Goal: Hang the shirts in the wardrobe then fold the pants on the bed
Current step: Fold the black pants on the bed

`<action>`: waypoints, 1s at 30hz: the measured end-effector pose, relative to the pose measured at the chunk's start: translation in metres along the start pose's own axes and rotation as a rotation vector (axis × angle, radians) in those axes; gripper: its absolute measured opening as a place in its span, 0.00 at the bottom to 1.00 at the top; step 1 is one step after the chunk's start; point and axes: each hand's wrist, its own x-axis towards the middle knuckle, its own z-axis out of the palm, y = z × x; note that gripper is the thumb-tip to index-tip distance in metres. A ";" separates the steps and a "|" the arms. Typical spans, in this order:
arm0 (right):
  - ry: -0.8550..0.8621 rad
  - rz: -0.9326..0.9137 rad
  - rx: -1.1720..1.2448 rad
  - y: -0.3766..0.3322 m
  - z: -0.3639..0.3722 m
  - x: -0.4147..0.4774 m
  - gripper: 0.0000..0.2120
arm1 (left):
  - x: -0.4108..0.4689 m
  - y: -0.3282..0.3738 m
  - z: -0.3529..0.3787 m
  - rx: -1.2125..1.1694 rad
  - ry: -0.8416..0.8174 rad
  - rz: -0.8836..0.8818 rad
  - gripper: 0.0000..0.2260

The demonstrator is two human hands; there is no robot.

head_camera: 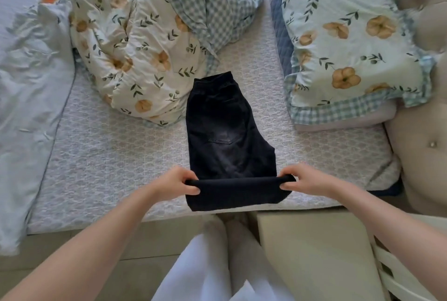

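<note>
Left hand (179, 181) and right hand (300, 180) each pinch the near fold of dark pants (229, 131) (waistband far) on the bed (108, 155).

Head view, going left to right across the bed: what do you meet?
Pale blue crumpled sheet → cream floral crumpled duvet → dark navy folded pants → pale green floral pillow → beige tufted headboard
</note>
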 end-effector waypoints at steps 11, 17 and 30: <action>0.402 0.281 1.071 0.043 -0.036 0.185 0.21 | 0.191 -0.058 -0.054 -0.845 0.276 -0.171 0.14; 0.445 0.443 0.993 0.065 0.047 0.208 0.16 | 0.193 -0.098 0.023 -0.787 0.070 -0.305 0.09; 0.272 0.443 0.598 0.085 0.101 0.174 0.27 | 0.156 -0.095 0.086 -1.023 0.034 -0.446 0.13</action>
